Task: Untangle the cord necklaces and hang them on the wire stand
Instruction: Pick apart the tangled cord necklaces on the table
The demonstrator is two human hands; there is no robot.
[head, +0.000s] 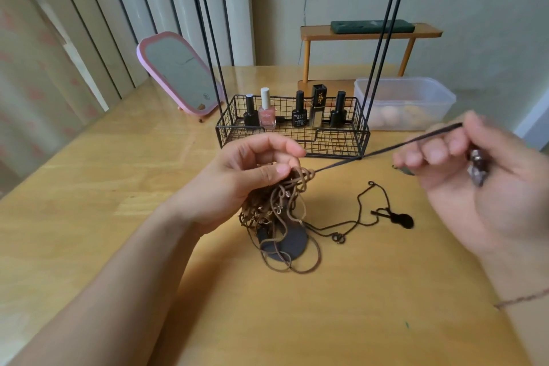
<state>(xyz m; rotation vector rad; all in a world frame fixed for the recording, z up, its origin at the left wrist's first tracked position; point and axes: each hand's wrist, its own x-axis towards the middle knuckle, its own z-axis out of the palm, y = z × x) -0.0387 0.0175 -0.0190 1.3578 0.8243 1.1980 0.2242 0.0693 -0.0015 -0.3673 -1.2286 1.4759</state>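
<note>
The left hand point(249, 175) grasps a tangled bunch of brown cord necklaces point(274, 211) between thumb and curled fingers, holding it up over the wooden table point(118, 187); the loose loops trail down onto the table and across a dark round disc point(292, 242) lying there. From the top of the bunch a dark cord point(386, 150) runs taut to the right and up to the right hand point(475, 175), whose blurred fingers pinch its end, with a small dark pendant point(476, 165) against the palm. A thin black necklace point(383, 214) lies on the table, right of the bunch. The wire stand point(294, 131) is at the far side, its basket holding nail polish bottles point(298, 110). A pink mirror point(178, 74) stands far left, a clear plastic box point(407, 101) far right
</note>
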